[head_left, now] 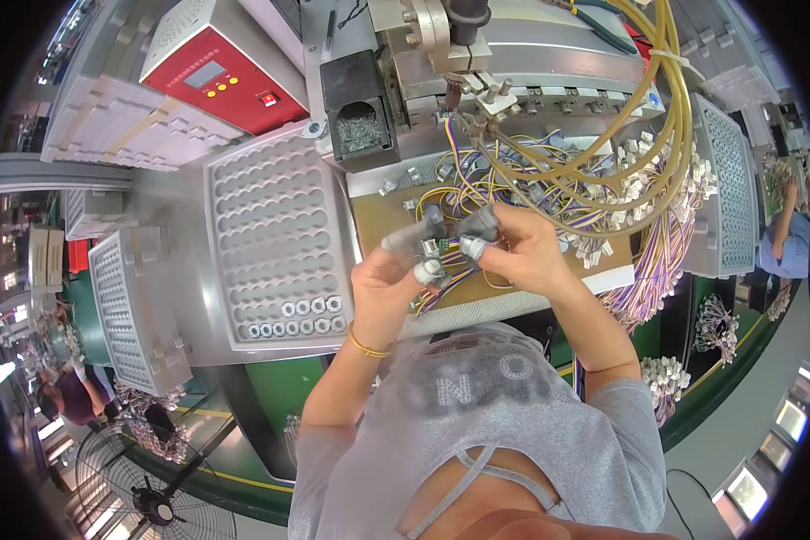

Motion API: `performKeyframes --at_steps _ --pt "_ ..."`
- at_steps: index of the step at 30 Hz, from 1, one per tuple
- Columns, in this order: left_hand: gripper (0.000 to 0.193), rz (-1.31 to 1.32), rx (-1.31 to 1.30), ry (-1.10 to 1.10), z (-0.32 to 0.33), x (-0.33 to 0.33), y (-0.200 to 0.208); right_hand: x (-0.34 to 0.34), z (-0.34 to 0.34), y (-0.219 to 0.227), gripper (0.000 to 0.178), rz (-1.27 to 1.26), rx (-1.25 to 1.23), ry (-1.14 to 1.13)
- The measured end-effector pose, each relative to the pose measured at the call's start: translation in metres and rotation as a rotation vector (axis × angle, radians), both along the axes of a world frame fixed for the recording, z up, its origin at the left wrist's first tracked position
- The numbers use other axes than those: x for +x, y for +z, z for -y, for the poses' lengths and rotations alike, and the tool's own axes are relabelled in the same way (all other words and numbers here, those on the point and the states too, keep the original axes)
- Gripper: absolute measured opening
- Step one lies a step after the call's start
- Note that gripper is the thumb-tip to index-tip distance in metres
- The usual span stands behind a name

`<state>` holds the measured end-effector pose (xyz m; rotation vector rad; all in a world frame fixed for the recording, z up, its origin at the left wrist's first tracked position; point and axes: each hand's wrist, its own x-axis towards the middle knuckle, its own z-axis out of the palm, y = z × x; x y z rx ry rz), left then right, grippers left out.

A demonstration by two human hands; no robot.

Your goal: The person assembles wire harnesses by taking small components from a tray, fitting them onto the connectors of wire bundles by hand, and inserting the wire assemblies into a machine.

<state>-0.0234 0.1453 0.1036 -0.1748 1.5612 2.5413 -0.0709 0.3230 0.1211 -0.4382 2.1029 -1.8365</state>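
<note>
My left hand [389,277], in grey and white finger covers, is closed in a pinch over the middle of the workbench. Close to its fingertips is a small green and white part [434,247] with thin wires. My right hand [524,252], also with covered fingertips, pinches just to the right of it, beside yellow and purple wires [459,273]. What lies between the fingers of either hand is too small and covered to make out. Beyond both hands a heap of yellow, purple and white wires [535,191] with small connectors spreads over the brown board [375,219].
Left of my hands lies a white plastic tray [218,261] with several round metal parts [311,306] in its near rows. A black bin [360,90] holds small clear pieces. Behind stands a metal press [513,67] with looping yellow hoses [670,99]. A red-fronted control box [229,81] stands far left.
</note>
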Motion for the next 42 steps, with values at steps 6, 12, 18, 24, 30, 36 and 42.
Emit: performKeyframes --at_steps 6,12,18,24,30,36,42 --pt "0.041 -0.103 -0.03 -0.044 -0.005 -0.001 0.002 0.002 0.002 -0.009 0.013 0.059 -0.085 -0.007" --pt "0.037 -0.231 -0.056 0.028 -0.013 0.0 0.002 0.004 0.004 0.003 0.014 0.093 -0.053 -0.01" --pt "0.029 -0.182 -0.147 -0.042 -0.013 -0.006 0.004 0.005 0.003 0.01 0.007 -0.056 0.083 0.018" --pt "0.024 0.092 0.278 -0.025 -0.02 -0.018 -0.002 0.002 0.01 -0.003 0.01 0.065 -0.223 -0.114" --pt "0.038 0.033 0.532 -0.269 -0.036 -0.03 -0.004 -0.011 -0.009 0.019 0.019 0.303 -0.25 -0.074" --pt "0.058 -0.155 -0.305 -0.366 -0.057 -0.044 -0.072 -0.049 -0.065 -0.005 0.008 -0.057 -0.252 -0.774" --pt "0.044 -0.21 -0.404 -0.257 -0.042 -0.03 -0.069 -0.067 -0.042 -0.027 0.008 0.07 -0.287 -0.802"
